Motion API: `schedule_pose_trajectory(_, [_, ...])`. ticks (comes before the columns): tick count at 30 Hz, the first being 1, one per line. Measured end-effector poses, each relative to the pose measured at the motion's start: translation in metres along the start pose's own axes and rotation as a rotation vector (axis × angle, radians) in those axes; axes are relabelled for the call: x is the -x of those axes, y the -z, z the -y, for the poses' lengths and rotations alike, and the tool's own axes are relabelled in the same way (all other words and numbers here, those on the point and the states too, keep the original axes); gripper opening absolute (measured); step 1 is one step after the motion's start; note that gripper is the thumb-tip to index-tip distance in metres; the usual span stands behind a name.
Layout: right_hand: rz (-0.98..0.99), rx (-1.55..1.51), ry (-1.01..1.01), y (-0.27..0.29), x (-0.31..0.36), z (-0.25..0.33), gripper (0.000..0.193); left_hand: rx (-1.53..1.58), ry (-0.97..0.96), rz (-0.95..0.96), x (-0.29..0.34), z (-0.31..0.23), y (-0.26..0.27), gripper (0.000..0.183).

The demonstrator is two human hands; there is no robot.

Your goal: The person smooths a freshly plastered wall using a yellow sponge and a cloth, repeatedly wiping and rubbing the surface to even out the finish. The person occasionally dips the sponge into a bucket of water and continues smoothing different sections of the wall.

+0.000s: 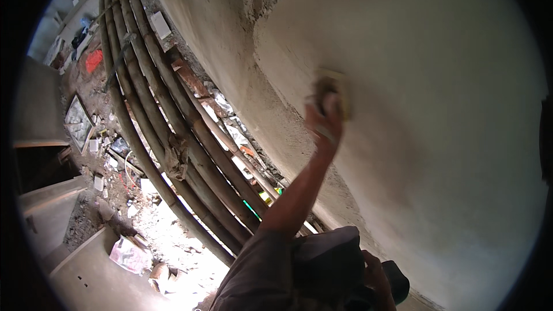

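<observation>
My left arm reaches up and across from the lower edge to a plastered wall [449, 80]. My left hand [326, 120] is closed round a blurred block with a yellowish rim, which looks like a plastering float [344, 95]. The float lies against the smooth grey plaster, close to a rougher, patchy strip. Low in the picture, beside my dark clothing, part of my right hand [375, 273] shows. Its fingers are mostly hidden, so whether it holds anything is unclear. A dark rounded shape [397, 282] is just right of it.
Several long bamboo poles [158, 92] run side by side along the wall, with a crumpled brown scrap [176, 156] on them. Rubble and litter cover the ground below, including a red bag [93, 60] and a framed pane [78, 122]. Pale boards [103, 270] stand at lower left.
</observation>
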State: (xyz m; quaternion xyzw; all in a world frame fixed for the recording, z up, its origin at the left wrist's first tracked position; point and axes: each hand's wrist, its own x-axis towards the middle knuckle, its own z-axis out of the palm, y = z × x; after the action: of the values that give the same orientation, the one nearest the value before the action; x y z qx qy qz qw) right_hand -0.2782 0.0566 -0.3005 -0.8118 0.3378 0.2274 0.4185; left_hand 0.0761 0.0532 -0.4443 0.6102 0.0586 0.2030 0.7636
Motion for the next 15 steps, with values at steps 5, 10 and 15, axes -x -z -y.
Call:
schedule_pose_trajectory(5, [0.067,-0.086,0.078,-0.007,0.0,0.0,0.019,-0.178,-0.811,-0.281,-0.1,-0.053,-0.044,0.04])
schedule_pose_trajectory(10, [0.009,-0.095,0.047,-0.008,0.0,-0.004,0.018,-0.063,0.24,0.032,-0.082,-0.062,-0.006,0.045])
schedule_pose_trajectory(15, [-0.014,-0.111,0.012,-0.012,-0.002,-0.01,0.017,-0.211,-0.235,0.464,0.147,0.046,0.071,0.039])
